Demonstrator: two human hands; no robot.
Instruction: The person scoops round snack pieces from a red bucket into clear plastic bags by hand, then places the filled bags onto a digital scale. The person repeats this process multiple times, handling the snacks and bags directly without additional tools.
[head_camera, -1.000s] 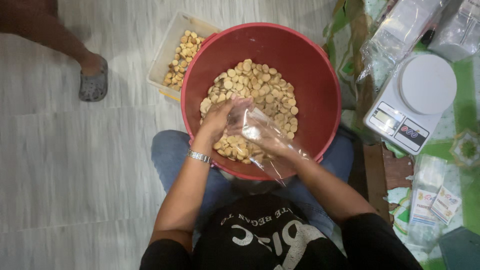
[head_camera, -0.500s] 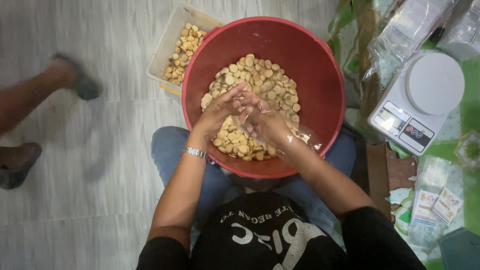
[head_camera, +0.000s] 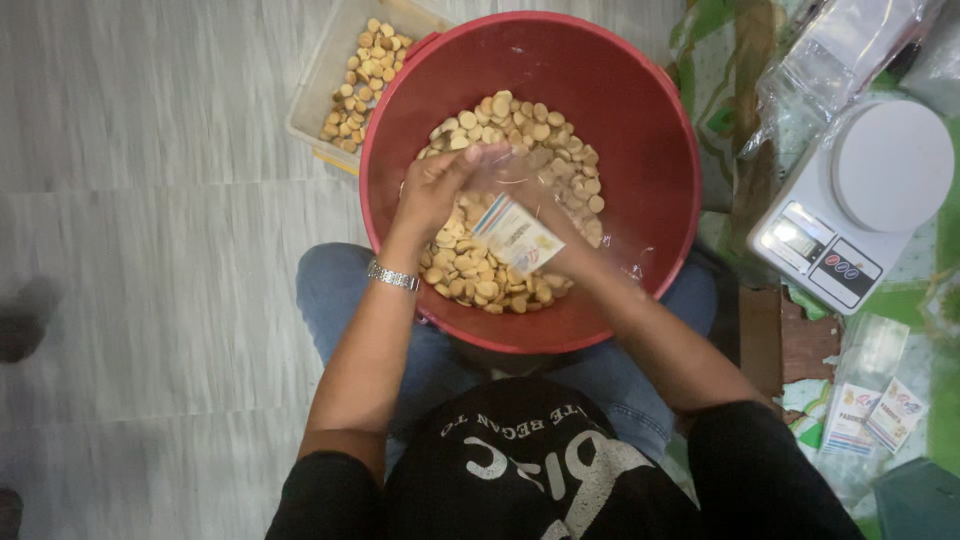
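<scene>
Nearest, over the person's lap, the right hand (head_camera: 560, 235) is blurred but seems closed on a clear plastic bag (head_camera: 585, 225) with a small white printed label card (head_camera: 517, 236), the card's long axis running slantwise from upper left to lower right. Just left, touching the bag's mouth, the left hand (head_camera: 435, 190), with a metal wristwatch (head_camera: 392, 276), is cupped, fingers half-curled. Beneath and beyond both lie round pale biscuits (head_camera: 520, 125) in the big red plastic basin (head_camera: 640, 120).

I see a clear plastic bag (head_camera: 560, 215) with a small printed label, tilted, over pale round biscuits (head_camera: 520, 130) heaped in the tub's nine-o'clock half.
</scene>
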